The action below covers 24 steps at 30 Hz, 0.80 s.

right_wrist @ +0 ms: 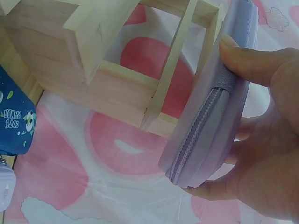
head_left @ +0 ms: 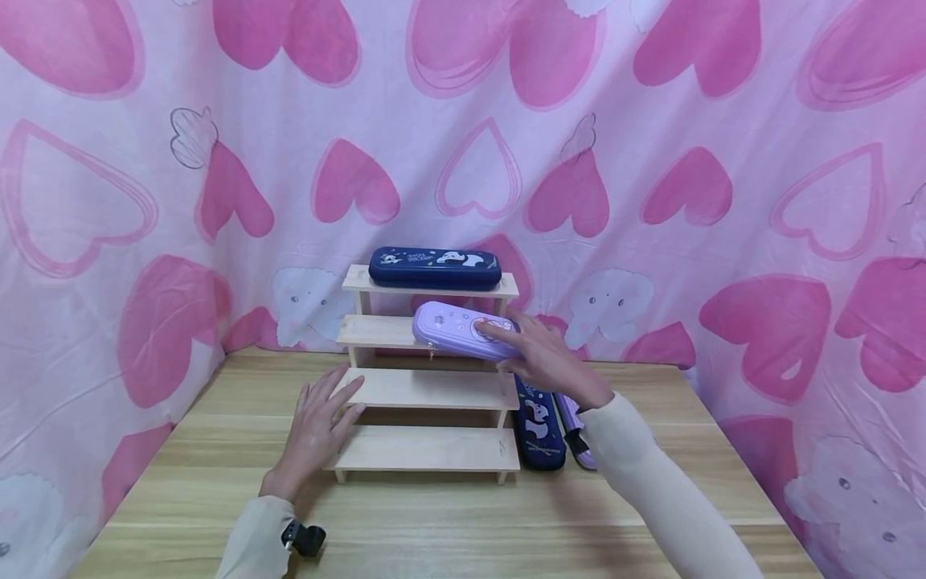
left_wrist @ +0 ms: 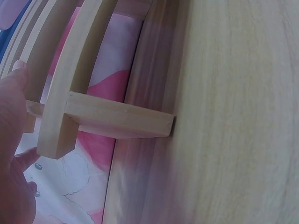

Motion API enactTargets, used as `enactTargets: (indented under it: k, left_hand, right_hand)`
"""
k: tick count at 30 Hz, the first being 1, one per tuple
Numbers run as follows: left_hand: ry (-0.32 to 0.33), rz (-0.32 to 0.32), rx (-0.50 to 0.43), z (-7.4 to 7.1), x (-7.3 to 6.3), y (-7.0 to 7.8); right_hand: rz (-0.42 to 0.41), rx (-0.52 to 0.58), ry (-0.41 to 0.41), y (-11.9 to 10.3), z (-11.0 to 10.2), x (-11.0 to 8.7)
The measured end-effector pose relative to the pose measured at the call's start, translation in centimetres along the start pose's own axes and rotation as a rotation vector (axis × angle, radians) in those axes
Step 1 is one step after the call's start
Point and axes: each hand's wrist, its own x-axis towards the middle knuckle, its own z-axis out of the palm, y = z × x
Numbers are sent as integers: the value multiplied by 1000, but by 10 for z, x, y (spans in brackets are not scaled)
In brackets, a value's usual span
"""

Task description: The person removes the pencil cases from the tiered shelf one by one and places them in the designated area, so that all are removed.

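Note:
My right hand (head_left: 550, 358) grips a lavender zippered pencil case (head_left: 452, 331) by its right end, holding it slightly tilted at the second tier from the top of a wooden step rack (head_left: 434, 386). In the right wrist view the thumb lies on one face of the case (right_wrist: 210, 116) and fingers on the other, with the zip between. My left hand (head_left: 318, 426) is at the rack's left side, fingers spread and fairly straight, fingertips at the third tier's edge. A navy panda pencil case (head_left: 434, 269) lies along the top tier.
Right of the rack, a second navy panda case (head_left: 538, 426) lies on the wooden table (head_left: 405, 531), with another lavender case (head_left: 575, 422) beside it, partly covered by my right sleeve. A pink heart-printed cloth (head_left: 448, 161) hangs behind and at both sides.

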Motion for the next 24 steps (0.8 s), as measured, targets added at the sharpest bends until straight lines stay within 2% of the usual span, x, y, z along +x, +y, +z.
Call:
enactTargets:
  k: [5,11,20,24]
  left_hand:
    - [4,4,-1,0,0,0]
    - [7,7,-3,0,0,0]
    - [-14,-12,-6,-1,1,2]
    - [-20,-15,-8,-1,1,1]
  right_hand:
    - [-10,-17,23,5,-1,-7]
    - [21,-32,30,12,-1,-15]
    - [6,-42,59,23,-2,-27]
    - [33,-31,53,26,-4,-31]
